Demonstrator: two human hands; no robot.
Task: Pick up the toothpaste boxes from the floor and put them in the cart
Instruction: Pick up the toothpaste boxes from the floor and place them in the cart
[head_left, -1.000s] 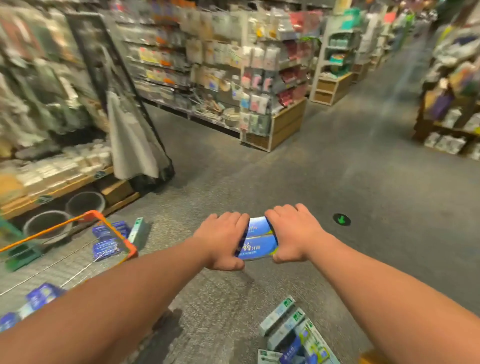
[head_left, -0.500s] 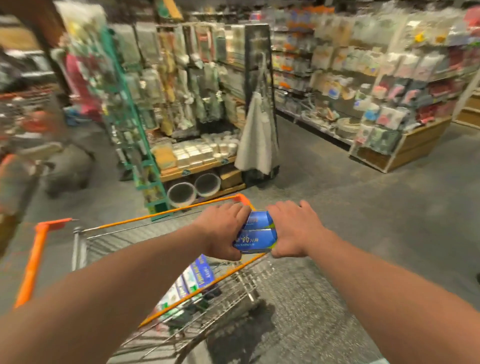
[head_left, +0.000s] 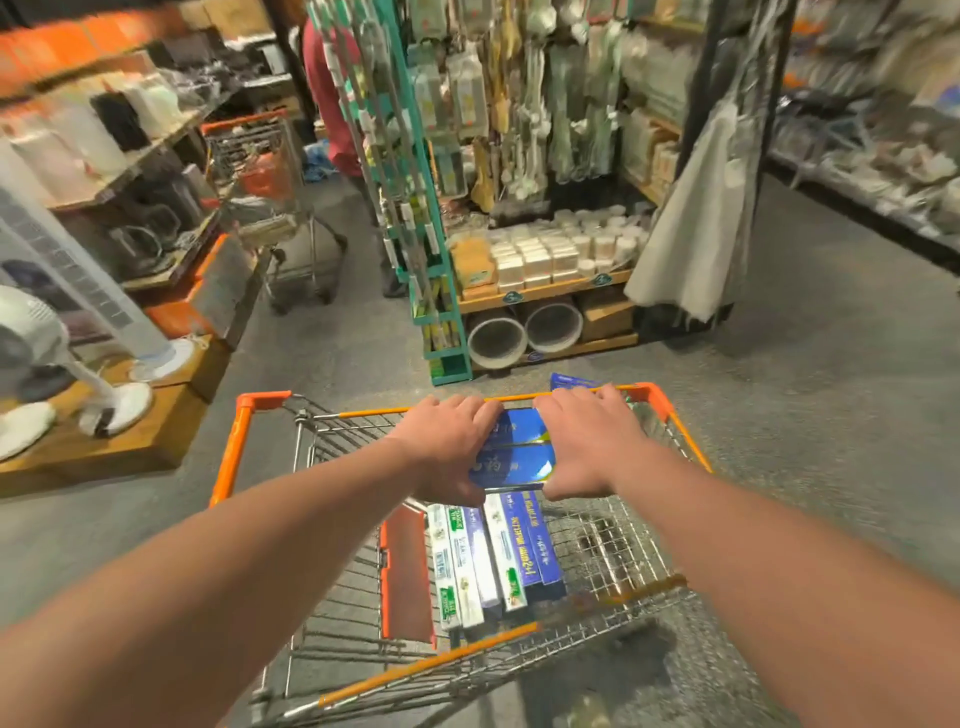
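Two blue toothpaste boxes (head_left: 517, 449), stacked side by side, are squeezed between my left hand (head_left: 447, 441) and my right hand (head_left: 587, 441). Both hands hold them above the basket of a wire cart (head_left: 244, 441) with orange rims. Several toothpaste boxes (head_left: 493, 556), white, green and blue, lie side by side on the cart's floor just below my hands. One more blue box (head_left: 571, 382) shows at the cart's far rim, behind my right hand.
A wooden display (head_left: 540, 291) with white packs and a green rack (head_left: 431, 291) stand just beyond the cart. White fans (head_left: 104, 395) sit on a low platform at the left. Another cart (head_left: 260, 171) and a person in red (head_left: 332, 104) are farther down the aisle.
My view has swung left from the floor to the cart. Both hands carried the two blue boxes along and now hold them over the cart's basket.
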